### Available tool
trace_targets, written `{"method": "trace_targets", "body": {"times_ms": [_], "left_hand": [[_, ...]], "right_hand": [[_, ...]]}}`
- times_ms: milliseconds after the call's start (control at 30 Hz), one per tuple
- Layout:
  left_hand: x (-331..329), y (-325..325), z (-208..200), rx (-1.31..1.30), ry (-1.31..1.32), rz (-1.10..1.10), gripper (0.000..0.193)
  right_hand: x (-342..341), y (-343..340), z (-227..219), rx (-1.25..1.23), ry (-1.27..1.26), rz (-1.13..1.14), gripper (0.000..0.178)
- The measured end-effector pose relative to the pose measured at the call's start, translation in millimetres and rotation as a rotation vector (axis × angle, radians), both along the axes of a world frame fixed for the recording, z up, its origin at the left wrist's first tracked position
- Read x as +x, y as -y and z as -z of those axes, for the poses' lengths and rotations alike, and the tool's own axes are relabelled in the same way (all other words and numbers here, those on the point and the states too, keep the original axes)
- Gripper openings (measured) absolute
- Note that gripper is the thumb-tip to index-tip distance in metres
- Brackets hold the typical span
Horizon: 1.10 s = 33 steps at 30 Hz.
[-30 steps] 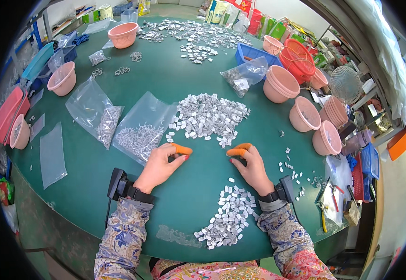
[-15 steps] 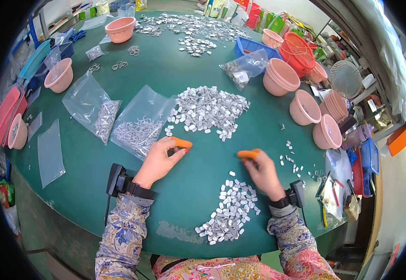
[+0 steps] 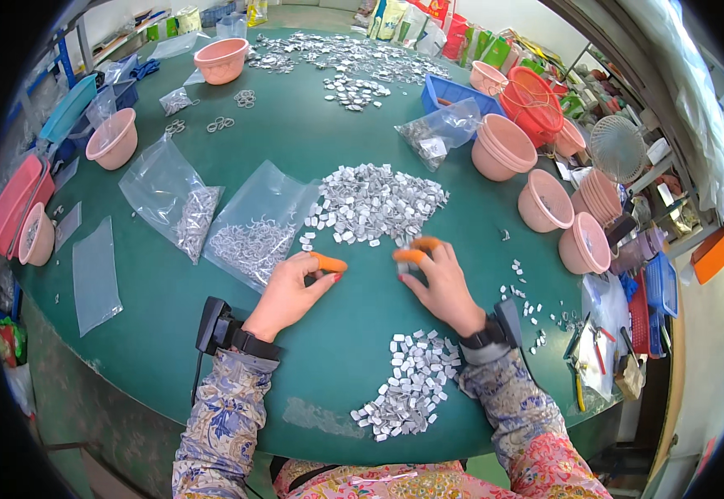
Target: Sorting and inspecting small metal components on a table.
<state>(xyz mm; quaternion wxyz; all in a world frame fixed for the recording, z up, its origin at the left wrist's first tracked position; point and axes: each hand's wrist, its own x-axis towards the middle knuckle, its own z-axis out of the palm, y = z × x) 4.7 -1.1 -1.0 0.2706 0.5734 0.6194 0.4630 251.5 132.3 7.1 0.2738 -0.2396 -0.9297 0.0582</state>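
My left hand [image 3: 285, 293] hovers beside the bag of curved metal pieces, index finger and thumb pinched together. An orange finger cot [image 3: 329, 263] covers its index finger; whatever it may hold is too small to make out. My right hand [image 3: 445, 291] is at the near edge of the large heap of small silver-white metal pieces [image 3: 379, 200]. Orange cots cover two of its fingers, and a blurred silver piece [image 3: 402, 267] shows between fingertip and thumb. A second heap of like pieces [image 3: 408, 391] lies near me, below my right hand.
A clear bag [image 3: 254, 241] of curved metal bits lies left of the heap, with another filled bag [image 3: 195, 216] beyond. Pink bowls [image 3: 543, 200] and a blue tray [image 3: 453, 96] stand along the right. Pliers [image 3: 603, 349] lie at the right edge. Loose pieces [image 3: 528, 303] scatter there.
My right hand has moved up and left from above the near heap to the edge of the large heap. My left hand stays almost in place, still pinched.
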Motion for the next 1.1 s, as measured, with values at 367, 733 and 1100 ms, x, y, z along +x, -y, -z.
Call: {"method": "trace_targets", "body": {"times_ms": [367, 733, 1100], "left_hand": [[0.2, -0.2, -8.7, -0.082, 0.102, 0.024, 0.021], [0.1, -0.7, -4.8, -0.064, 0.080, 0.006, 0.020], [1.1, -1.9, -2.9, -0.026, 0.077, 0.007, 0.022]], "right_hand": [[69.5, -0.1, -3.8, -0.732, -0.373, 0.232, 0.035], [109.8, 12.1, 22.3, -0.783, -0.486, 0.420, 0.025], [91.0, 5.6, -4.1, -0.454, -0.104, 0.458, 0.024]]}}
